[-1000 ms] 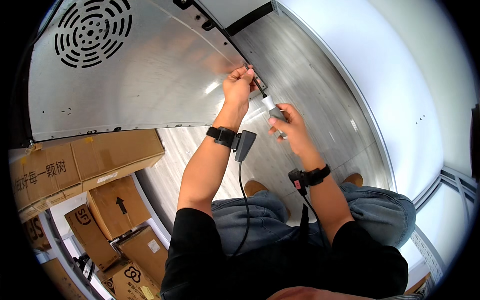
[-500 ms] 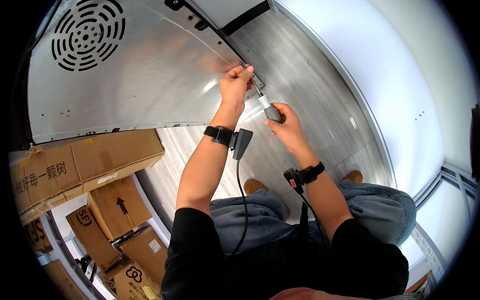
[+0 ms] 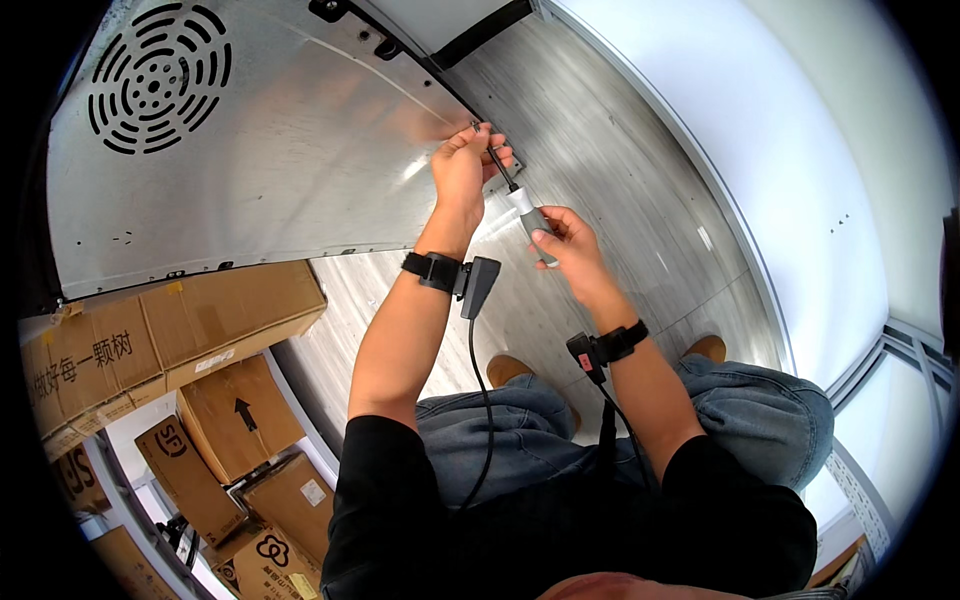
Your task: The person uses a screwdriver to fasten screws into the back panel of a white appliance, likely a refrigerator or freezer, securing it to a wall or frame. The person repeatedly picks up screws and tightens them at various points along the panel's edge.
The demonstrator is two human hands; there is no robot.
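Observation:
A screwdriver with a grey and white handle is gripped in my right hand, fingers wrapped round the handle. Its thin shaft slants up and left to the edge of a large metal panel. My left hand is closed at that edge, thumb and finger pinched together by the screwdriver's tip. Whatever the pinch holds is too small to make out, and the other left fingers curl near the shaft. Slotted vent holes pierce the panel at the far left.
A long cardboard box lies below the panel's lower edge, and several cardboard boxes are stacked at the lower left. A white panel in a metal frame stands on the right. Cabled devices are strapped to my wrists.
The metal panel and my left hand sit slightly further left in the picture. More of the screwdriver's handle shows, as my right hand's grip on it has shifted slightly.

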